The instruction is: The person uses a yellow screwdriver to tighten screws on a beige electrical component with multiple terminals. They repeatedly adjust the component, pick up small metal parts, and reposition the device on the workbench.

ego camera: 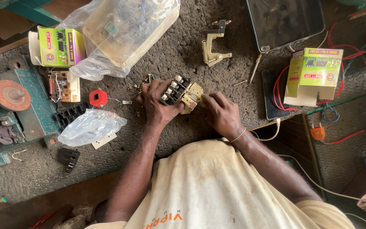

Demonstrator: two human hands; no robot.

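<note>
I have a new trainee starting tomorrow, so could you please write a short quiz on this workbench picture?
1. True or false: the left hand grips the black terminal block with silver screws.
2. Which lies nearer the small red plastic coil bobbin: A, the crumpled clear plastic bag, or B, the orange mains plug?
3. What does the right hand touch?

Key: 1 true. 2 A. 3 The cream metal bracket fixed to that block; its fingers pinch the bracket's edge.
</note>
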